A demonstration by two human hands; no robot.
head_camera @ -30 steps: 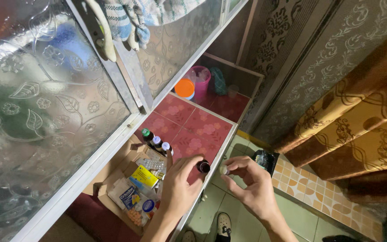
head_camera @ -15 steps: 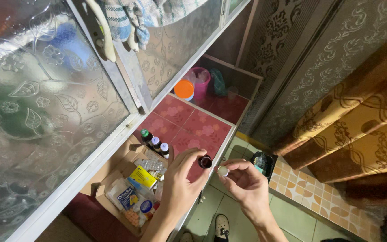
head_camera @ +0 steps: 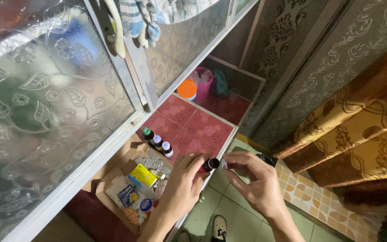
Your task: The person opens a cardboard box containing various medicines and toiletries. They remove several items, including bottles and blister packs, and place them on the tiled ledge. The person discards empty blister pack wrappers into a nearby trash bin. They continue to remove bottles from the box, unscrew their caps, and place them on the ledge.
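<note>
Best done with the left hand (head_camera: 182,181) pinching the small dark bottle (head_camera: 209,164) steady above the tiled worktop (head_camera: 193,127) edge, right hand (head_camera: 254,181) grip pinching the white cap (head_camera: 224,164) squarely beside its mouth.

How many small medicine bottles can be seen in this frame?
4. Three stand in a row on the red tiled counter: bottles. The fourth, a dark bottle, is in the left hand. The cardboard box may hide more.

embossed glass door (head_camera: 59,112), glossy tiles (head_camera: 193,123) – cardboard box (head_camera: 126,179)
</note>
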